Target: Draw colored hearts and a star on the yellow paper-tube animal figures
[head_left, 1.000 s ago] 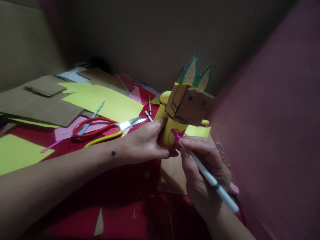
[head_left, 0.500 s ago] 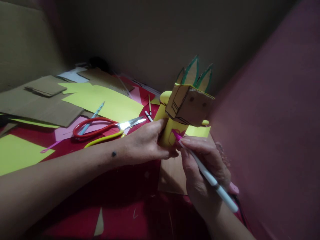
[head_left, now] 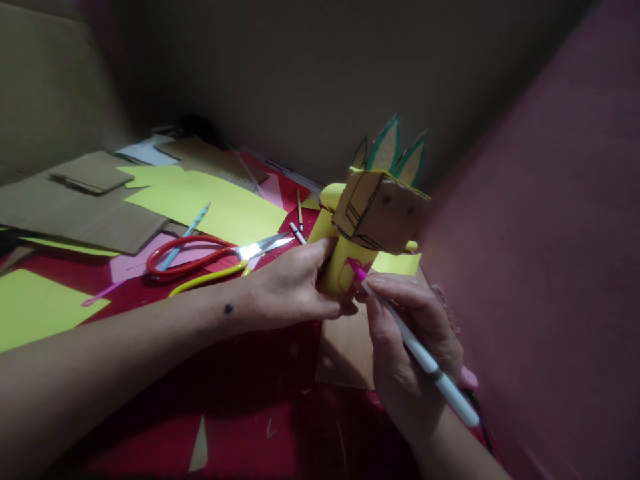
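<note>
A paper animal figure [head_left: 373, 213] stands on the red table, with a yellow tube body, a brown cardboard box head and green-edged ears. My left hand [head_left: 293, 283] wraps around the lower part of the yellow body from the left. My right hand [head_left: 407, 340] holds a white marker with a pink tip [head_left: 415, 350]. The tip touches the front of the yellow body, where a pink line shows.
Red-handled scissors [head_left: 200, 257] lie left of the figure, beside a blue pencil [head_left: 193, 227] and a yellow strip. Yellow paper sheets [head_left: 210, 203] and brown cardboard pieces [head_left: 75, 210] cover the far left. A cardboard piece [head_left: 345, 350] lies under my right hand. A wall rises close on the right.
The marker tip has shifted slightly right and down along the yellow body. The figure and my left hand stay almost still.
</note>
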### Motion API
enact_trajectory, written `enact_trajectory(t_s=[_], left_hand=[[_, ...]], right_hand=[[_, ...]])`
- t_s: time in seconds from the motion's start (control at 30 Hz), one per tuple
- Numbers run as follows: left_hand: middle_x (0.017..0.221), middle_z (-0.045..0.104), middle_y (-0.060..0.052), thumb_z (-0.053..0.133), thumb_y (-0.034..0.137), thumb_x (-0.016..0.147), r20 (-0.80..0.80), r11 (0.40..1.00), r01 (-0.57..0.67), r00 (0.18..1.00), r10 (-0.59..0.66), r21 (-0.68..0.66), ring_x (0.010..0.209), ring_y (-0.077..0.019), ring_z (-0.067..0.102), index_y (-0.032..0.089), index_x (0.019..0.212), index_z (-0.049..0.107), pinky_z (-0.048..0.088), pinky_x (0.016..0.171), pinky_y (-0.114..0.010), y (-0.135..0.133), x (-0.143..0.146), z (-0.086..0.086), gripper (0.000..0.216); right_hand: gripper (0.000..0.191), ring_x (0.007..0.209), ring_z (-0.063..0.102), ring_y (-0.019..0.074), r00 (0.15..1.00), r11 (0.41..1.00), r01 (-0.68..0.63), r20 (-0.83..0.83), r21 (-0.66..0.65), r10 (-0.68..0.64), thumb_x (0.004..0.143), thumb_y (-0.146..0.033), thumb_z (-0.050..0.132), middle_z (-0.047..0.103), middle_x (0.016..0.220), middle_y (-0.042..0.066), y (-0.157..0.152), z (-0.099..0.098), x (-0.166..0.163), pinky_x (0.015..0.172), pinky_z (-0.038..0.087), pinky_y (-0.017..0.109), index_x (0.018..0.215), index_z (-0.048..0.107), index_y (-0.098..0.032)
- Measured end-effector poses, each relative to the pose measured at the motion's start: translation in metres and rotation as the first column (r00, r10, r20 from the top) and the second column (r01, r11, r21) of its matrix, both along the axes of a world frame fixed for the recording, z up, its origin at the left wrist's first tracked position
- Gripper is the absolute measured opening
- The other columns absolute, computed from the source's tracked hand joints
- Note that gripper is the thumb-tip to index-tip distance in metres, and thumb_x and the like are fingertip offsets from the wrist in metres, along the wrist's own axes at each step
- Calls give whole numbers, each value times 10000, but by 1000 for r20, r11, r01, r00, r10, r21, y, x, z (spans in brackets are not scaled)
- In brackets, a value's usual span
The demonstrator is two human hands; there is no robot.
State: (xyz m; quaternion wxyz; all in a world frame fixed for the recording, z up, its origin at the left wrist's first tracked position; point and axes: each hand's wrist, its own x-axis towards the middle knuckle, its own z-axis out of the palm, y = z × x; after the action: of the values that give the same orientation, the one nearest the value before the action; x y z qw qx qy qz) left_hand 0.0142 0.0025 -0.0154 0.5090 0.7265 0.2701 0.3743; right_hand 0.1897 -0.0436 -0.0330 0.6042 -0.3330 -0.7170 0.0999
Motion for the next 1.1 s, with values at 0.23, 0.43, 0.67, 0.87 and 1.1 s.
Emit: enact_trajectory(t_s=[0.23, 0.43, 0.67, 0.87, 1.1], left_hand=[[936, 650, -36, 749, 260, 788, 6, 1000, -10, 1000, 10, -8, 850, -206, 641, 178, 1004, 519, 542, 713, -322, 0, 1, 1, 325], [945, 654, -36, 754, 246, 782, 10, 1000, -18, 1000, 18, -22, 865, -204, 642, 169, 1013, 539, 542, 725, -321, 0, 1, 3, 324], [913, 644, -19, 762, 259, 806, 39, 1000, 7, 999, -8, 23, 813, -172, 625, 166, 1016, 562, 521, 685, -285, 1, 0, 0, 305], [938, 657, -33, 750, 269, 814, 21, 1000, 6, 1000, -6, 7, 849, -196, 647, 165, 1030, 560, 541, 709, -305, 0, 1, 0, 306], [943, 652, -38, 750, 290, 817, -20, 999, -19, 1000, 20, 42, 841, -198, 636, 163, 1049, 538, 543, 707, -306, 2, 0, -2, 339]], right_hand=[[215, 886, 693, 158, 999, 999, 34, -3, 15, -34, 894, -119, 642, 718, 978, 6, 0, 1, 0, 840, 586, 340, 1036, 718, -262], [204, 862, 691, 147, 998, 1000, 20, -59, -10, -20, 881, -108, 660, 716, 960, -3, -1, 2, -1, 838, 570, 326, 1001, 732, -256], [203, 868, 683, 173, 999, 1000, 8, -41, 23, -7, 907, -131, 635, 725, 948, 5, 1, 0, -1, 833, 560, 372, 1030, 716, -271], [185, 851, 681, 166, 998, 999, 33, -45, -9, -33, 905, -152, 648, 706, 935, 2, 1, -1, 0, 823, 574, 362, 1010, 724, -284], [183, 870, 689, 153, 999, 1000, 30, -23, 4, -30, 903, -129, 654, 710, 969, 3, 1, 0, -1, 842, 577, 340, 1010, 716, -263]])
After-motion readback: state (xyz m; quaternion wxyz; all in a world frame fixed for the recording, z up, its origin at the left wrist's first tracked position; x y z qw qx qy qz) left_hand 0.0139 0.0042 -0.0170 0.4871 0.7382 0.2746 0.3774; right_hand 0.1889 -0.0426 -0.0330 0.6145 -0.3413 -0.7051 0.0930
